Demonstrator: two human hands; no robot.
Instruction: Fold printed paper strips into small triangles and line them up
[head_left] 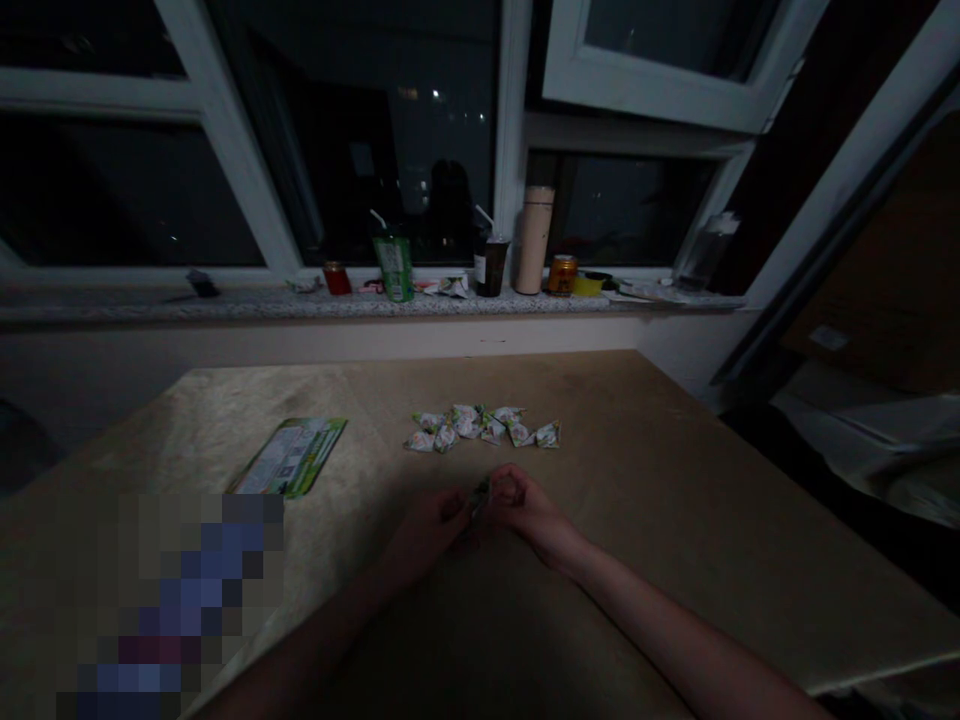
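Observation:
Between my two hands, low over the middle of the table, is a small wrapped candy (pixel 480 497) in a white and green wrapper. My left hand (pixel 435 520) pinches its left side, with the fingers partly in shadow. On the other side my right hand (pixel 517 505) has its fingers curled and closed on the wrapper. Just beyond my hands lies a loose row of several similar wrapped candies (pixel 466 422). Dim light hides the fine detail of the wrapper and whether it is torn.
A flat green and white packet (pixel 292 455) lies on the table (pixel 615 450) at left, beside a pixelated blue area. Along the windowsill (pixel 450 308) stand a green cup (pixel 395 265), a dark cup (pixel 491 265), a tall pink flask (pixel 534 240) and an orange can (pixel 562 275).

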